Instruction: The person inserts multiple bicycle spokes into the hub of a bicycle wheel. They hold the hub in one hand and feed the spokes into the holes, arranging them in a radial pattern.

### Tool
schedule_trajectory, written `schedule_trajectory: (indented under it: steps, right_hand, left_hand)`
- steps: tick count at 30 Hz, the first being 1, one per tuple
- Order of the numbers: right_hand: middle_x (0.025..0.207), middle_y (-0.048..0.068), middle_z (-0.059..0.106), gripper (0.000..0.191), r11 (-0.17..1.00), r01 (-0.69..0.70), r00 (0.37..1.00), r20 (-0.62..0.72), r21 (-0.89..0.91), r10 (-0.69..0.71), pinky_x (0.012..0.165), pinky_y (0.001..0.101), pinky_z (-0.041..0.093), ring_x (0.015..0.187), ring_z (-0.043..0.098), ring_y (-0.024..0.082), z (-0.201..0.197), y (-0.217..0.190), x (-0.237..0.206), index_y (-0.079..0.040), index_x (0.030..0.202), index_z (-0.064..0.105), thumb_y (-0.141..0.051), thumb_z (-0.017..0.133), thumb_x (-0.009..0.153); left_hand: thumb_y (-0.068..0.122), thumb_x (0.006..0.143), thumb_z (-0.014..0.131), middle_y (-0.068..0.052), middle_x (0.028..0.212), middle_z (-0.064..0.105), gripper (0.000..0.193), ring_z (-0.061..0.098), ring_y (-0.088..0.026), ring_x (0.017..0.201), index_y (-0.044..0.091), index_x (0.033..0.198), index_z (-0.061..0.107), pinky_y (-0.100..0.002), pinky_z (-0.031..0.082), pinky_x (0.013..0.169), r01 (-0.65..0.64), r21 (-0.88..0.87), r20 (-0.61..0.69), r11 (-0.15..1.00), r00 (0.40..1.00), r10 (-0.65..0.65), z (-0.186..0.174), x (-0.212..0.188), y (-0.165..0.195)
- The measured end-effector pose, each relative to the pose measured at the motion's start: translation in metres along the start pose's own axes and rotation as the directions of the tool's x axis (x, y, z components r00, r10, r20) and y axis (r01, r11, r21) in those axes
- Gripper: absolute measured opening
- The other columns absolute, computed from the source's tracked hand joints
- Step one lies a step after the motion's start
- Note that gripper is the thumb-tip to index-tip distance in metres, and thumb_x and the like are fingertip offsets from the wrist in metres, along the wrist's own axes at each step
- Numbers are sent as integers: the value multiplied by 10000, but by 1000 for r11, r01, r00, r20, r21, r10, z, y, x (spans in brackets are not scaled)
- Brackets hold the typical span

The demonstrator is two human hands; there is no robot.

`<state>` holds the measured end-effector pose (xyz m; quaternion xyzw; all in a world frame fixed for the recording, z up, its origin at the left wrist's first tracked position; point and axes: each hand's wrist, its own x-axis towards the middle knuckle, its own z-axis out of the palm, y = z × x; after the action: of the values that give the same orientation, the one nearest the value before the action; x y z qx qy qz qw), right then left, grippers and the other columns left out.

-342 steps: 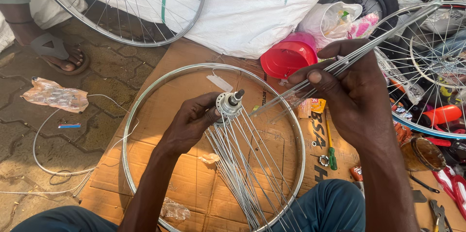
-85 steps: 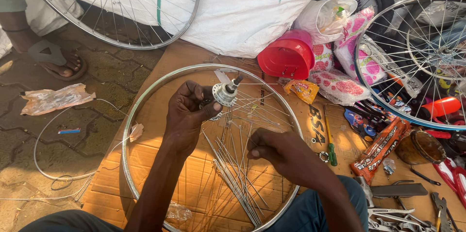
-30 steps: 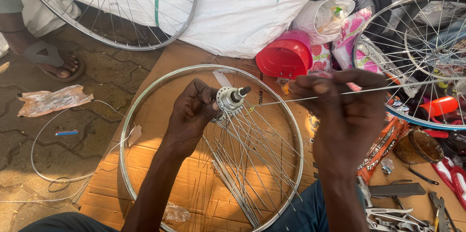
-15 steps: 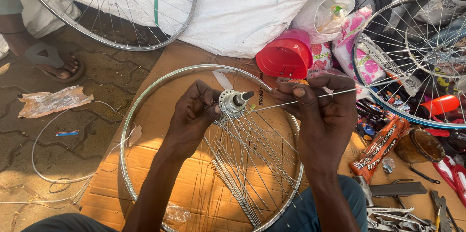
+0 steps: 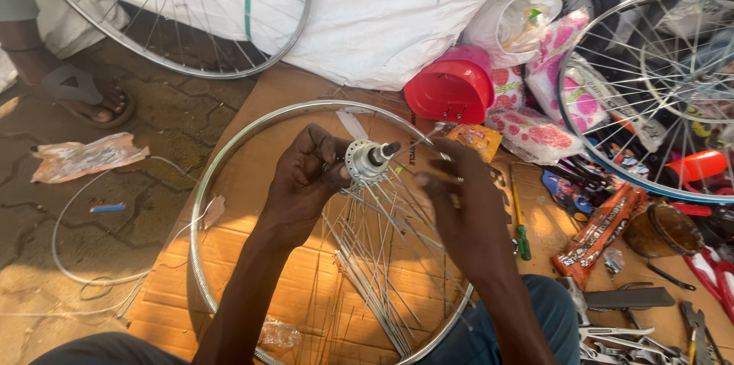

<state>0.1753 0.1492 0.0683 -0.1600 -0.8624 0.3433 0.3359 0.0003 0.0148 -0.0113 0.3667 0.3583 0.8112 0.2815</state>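
My left hand [image 5: 306, 178] grips a silver wheel hub [image 5: 368, 160] and holds it up over a bare steel rim [image 5: 200, 204] that lies flat on cardboard. Several thin spokes [image 5: 375, 258] hang loose from the hub down inside the rim. My right hand [image 5: 459, 197] is just right of the hub, fingers pinched on a spoke whose end is at the hub flange. The hand is blurred, so the spoke's far end is hard to make out.
A red plastic container [image 5: 449, 90] and patterned bags [image 5: 535, 132] lie behind the rim. Built wheels stand at the top left [image 5: 191, 13] and right [image 5: 657, 97]. Tools [image 5: 612, 319] and a green-handled screwdriver [image 5: 520, 227] lie at the right. Another person's sandalled foot [image 5: 92, 101] is at the left.
My right hand has come in from the right with a spoke and now sits low beside the hub. My left hand has kept hold of the hub.
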Motion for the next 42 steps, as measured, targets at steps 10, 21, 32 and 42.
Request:
schedule_trajectory:
  steps: [10,21,32,42]
  right_hand:
    - [1149,120,727,238,994,91,995,-34,-61,-93,792,330,599,974,747,200,34,0,-68,-52,1182,675,-62,701,946]
    - [993,93,653,295,932,71,976,-169,-355,-138,698,419,534,894,661,281,86,25,-44,-78,1213,687,-57,707,919]
    - [850,46,611,110,842,153,935,-202,-517,-293,665,447,480,768,586,247,59,17,-36,-124,866,722,-158,798,794]
    - [906,73,639,159,988,-87,932,-340,125,125,590,288,518,670,635,145,43,63,-84,-34,941,661,-144,612,1043]
  left_hand:
    - [-58,909,730,-100,1190,663,352,606,-112,974,118,980,433,-292,569,838,-62,212,115,975,993,38,10,4,24]
    - [-76,914,691,-100,1182,677,322,639,-114,1045,115,956,435,-293,585,872,-52,431,71,901,997,23,6,7,34]
    - [-100,937,659,-78,1153,656,294,615,-113,1036,79,1091,483,-271,561,877,1,405,-8,915,1000,3,-1,8,20]
    - [-41,956,678,-31,1154,687,300,700,-120,1050,70,1218,584,-281,607,872,-146,627,101,765,989,106,-4,5,37]
